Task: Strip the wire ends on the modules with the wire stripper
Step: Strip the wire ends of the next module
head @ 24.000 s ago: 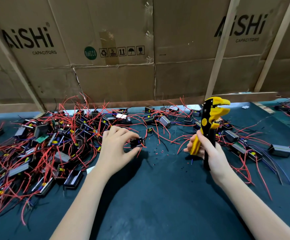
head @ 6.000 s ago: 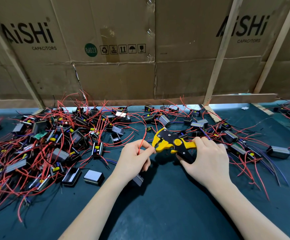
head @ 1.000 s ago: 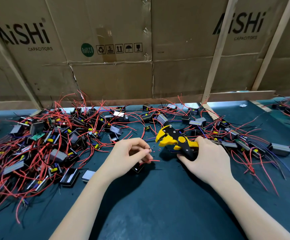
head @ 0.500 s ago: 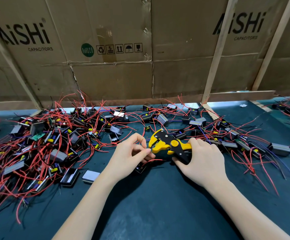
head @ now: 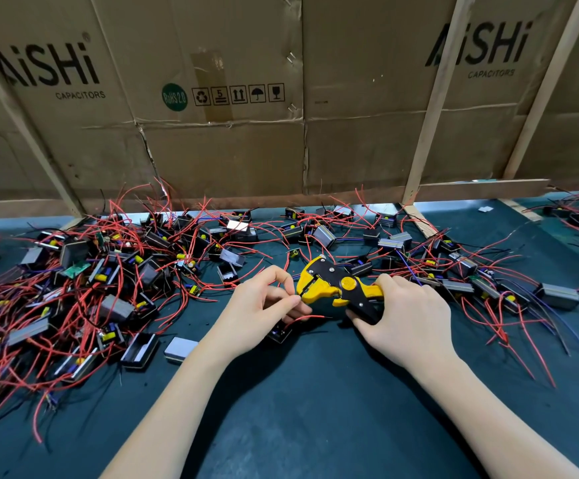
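Both bare forearms are reaching forward; the left hand (head: 262, 307) is pinching with thumb and forefinger, while the right hand (head: 407, 316) is curling in a grip.

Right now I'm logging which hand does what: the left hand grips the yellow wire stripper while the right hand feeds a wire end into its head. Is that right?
No, the hands are swapped. In the head view, the right hand grips the yellow wire stripper by its handles, while the left hand pinches a wire end at the stripper's head. The small module lies just below the left hand.
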Demonstrator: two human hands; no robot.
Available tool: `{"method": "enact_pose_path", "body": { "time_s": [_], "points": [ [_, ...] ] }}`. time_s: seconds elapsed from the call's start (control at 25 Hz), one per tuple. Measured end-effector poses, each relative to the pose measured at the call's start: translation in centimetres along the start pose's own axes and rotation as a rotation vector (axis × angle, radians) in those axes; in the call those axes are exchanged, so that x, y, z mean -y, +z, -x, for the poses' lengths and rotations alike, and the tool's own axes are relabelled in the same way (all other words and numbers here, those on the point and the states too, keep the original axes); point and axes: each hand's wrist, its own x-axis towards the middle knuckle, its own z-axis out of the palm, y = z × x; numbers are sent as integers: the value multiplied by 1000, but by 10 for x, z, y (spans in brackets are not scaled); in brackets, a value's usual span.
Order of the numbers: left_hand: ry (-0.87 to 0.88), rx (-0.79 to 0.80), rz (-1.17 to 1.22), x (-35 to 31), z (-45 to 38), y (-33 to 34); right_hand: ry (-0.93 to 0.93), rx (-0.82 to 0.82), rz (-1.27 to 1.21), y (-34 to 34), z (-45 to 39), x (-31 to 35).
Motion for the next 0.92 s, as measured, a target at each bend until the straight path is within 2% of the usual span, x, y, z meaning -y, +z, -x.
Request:
{"method": "enact_pose_path", "body": {
  "time_s": [0.64, 0.92],
  "points": [
    [21, 32, -75, 0, 0, -1, -50, -79, 49, 1, -2, -1],
    [16, 32, -63, 1, 1, -2, -54, -34, 57, 2, -2, -2]
  ]
}}
